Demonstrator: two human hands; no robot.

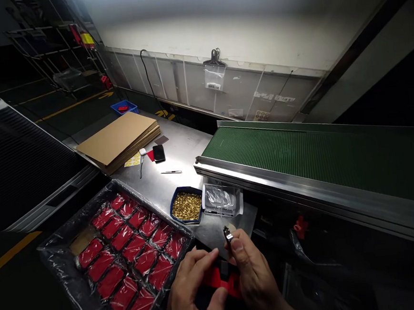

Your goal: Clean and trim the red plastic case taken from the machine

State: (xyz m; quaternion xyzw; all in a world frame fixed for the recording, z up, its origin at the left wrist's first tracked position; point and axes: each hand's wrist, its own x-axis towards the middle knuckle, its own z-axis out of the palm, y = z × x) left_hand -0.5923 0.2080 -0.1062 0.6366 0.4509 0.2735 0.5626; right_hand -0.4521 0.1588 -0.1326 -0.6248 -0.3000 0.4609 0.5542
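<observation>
Both hands meet at the near edge of the stainless-steel desk (178, 152), over a small flat red and black part (221, 274) held between them. The left hand (192, 290) cups the part from the left, its fingers stretched out side by side across the top and its thumb curled up under the near edge. The right hand (254, 275) takes the part's right side, and its thumb and forefinger are pressed together on a small silver metal tool (228, 234) that sticks up above the knuckles (what kind of tool it is cannot be made out). Just left of the hands, overhanging the desk's near left corner, lies a large black tray wrapped in clear plastic film (73, 237), its rows filled with flat red pieces; one pocket near its left end shows brown instead of red. Beyond the hands, near the desk's right edge, stands a blue hexagonal dish of small brass-coloured bits (186, 205), and just beside it on the right a clear plastic box holding crumpled clear bags (221, 199). Toward the far left corner lies a stack of brown cardboard sheets (120, 140), with a black phone (158, 153) near it and a thin silver pen-like thing (171, 172) a little nearer. A green ribbed conveyor belt with a steel rim (300, 152) runs along the desk's right edge.
</observation>
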